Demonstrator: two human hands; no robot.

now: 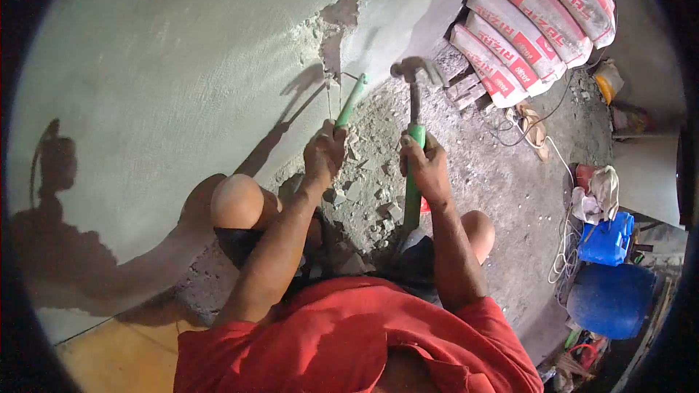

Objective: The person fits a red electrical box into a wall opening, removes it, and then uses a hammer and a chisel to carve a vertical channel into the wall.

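My left hand [325,154] is closed around a green chisel [354,100], a slim rod that leans up and to the right in front of the wall. In my right hand [426,167] is a claw hammer [415,98], gripped by its green handle, its metal head raised and level with the chisel's top end. The grey plastered wall [182,51] has a jagged broken patch [341,18] just above the chisel, with bare rough material showing. Broken chunks of rubble [364,182] lie on the floor between my knees, below both hands.
Stacked cement bags [524,36] stand at the upper right, with a sandal [535,135] and a pale cord [564,247] by them. A blue jerrycan [606,239] and a blue drum [611,300] line the right side. Dust and grit cover the floor.
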